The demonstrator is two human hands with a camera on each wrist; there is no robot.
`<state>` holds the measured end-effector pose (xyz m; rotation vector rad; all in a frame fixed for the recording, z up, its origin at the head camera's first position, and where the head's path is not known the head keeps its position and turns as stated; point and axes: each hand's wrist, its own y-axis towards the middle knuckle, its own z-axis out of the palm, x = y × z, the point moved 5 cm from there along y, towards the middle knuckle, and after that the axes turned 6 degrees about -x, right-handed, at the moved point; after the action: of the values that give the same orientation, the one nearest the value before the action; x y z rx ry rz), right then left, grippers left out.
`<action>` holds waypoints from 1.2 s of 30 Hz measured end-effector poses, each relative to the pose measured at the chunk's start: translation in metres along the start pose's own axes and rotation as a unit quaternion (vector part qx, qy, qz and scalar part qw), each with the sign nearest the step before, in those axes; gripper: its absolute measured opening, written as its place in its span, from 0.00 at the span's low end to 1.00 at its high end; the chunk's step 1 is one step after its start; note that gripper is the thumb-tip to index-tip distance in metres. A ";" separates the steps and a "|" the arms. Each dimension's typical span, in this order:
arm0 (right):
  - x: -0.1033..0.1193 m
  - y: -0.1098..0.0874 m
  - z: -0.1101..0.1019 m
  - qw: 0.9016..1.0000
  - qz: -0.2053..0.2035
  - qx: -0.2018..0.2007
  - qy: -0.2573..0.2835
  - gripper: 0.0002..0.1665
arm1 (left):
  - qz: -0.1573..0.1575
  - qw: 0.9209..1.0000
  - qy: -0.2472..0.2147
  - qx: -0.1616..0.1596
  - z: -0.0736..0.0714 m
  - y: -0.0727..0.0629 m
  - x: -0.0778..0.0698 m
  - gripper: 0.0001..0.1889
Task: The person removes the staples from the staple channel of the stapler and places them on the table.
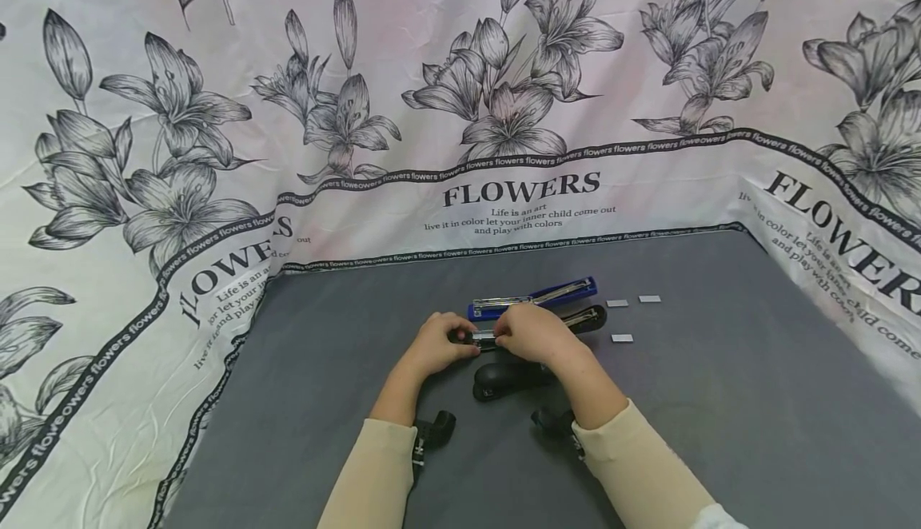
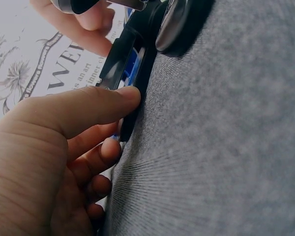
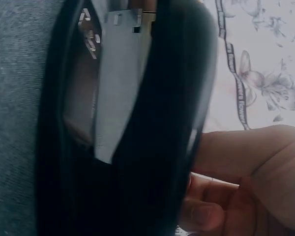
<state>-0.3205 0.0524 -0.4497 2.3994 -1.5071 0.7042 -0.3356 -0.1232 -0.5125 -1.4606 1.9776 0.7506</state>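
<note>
A black stapler (image 1: 592, 319), swung open, lies across the middle of the table in the head view. At its left end my left hand (image 1: 435, 344) grips it, the thumb (image 2: 123, 98) on the near side and curled fingers on the far side in the left wrist view. My right hand (image 1: 534, 332) curls over its middle, fingertips at the silver metal part; whether they also pinch a small piece is hidden. Closer to me lies a second black stapler (image 1: 507, 379), apparently closed, which fills much of the right wrist view (image 3: 177, 108).
Just beyond the black staplers lies an opened blue stapler (image 1: 564, 292). Right of it are three small silver staple strips (image 1: 650, 299). A grey cloth (image 1: 719, 433) covers the table, and a flower-printed curtain (image 1: 518, 201) hangs around its back and sides.
</note>
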 end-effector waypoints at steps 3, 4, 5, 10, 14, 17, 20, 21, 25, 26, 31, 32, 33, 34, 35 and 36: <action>-0.001 0.001 0.004 1.000 0.001 0.006 -0.008 0.10 | 0.004 1.000 -0.001 -0.001 0.001 0.000 0.000 0.14; -0.001 0.001 0.006 1.000 0.000 0.007 -0.009 0.10 | 0.008 1.000 -0.001 -0.001 0.001 0.000 -0.001 0.14; -0.001 0.001 0.007 1.000 -0.004 0.007 -0.012 0.09 | 0.009 1.000 -0.001 -0.001 0.001 0.000 -0.002 0.14; -0.001 0.003 0.009 1.000 -0.008 0.002 0.009 0.08 | 0.018 1.000 0.003 -0.002 0.001 -0.001 -0.003 0.13; -0.004 0.003 0.006 0.998 0.000 -0.010 0.055 0.08 | 0.013 1.000 0.003 -0.005 0.001 0.000 -0.002 0.13; -0.006 0.004 0.004 0.996 0.009 -0.027 0.080 0.08 | 0.010 1.000 0.001 -0.004 0.001 0.000 -0.001 0.12; -0.007 0.006 0.005 0.993 0.018 -0.041 0.107 0.07 | 0.013 1.000 0.002 -0.003 0.001 0.001 -0.002 0.12; -0.008 0.007 0.006 0.992 0.021 -0.044 0.115 0.07 | 0.015 1.000 0.002 -0.003 0.001 0.001 -0.002 0.12; -0.007 0.009 0.008 0.989 0.030 -0.063 0.132 0.06 | 0.022 1.000 0.002 -0.006 0.001 0.001 -0.001 0.12; -0.007 0.009 0.008 0.989 0.031 -0.071 0.129 0.05 | 0.022 1.000 0.002 -0.007 0.001 0.001 -0.001 0.12; -0.005 0.011 0.013 0.986 0.040 -0.101 0.124 0.06 | 0.018 1.000 -0.001 -0.006 0.001 0.001 0.001 0.12; -0.004 0.012 0.014 0.987 0.037 -0.104 0.120 0.07 | 0.018 1.000 -0.002 -0.006 0.001 0.001 0.001 0.12; -0.003 0.012 0.015 0.987 0.034 -0.106 0.115 0.09 | 0.017 1.000 -0.004 -0.006 0.002 0.001 0.002 0.12; -0.002 0.013 0.016 0.987 0.028 -0.110 0.109 0.10 | 0.017 1.000 -0.005 -0.007 0.002 0.001 0.002 0.12; -0.001 0.013 0.017 0.988 0.022 -0.114 0.101 0.10 | 0.016 1.000 -0.006 -0.007 0.002 0.001 0.002 0.12; 0.000 0.013 0.017 0.989 0.017 -0.116 0.095 0.11 | 0.016 1.000 -0.007 -0.008 0.002 0.001 0.002 0.12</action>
<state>-0.3268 0.0392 -0.4653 2.0787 -1.4672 0.6985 -0.3372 -0.1225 -0.5148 -1.4324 1.9935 0.7889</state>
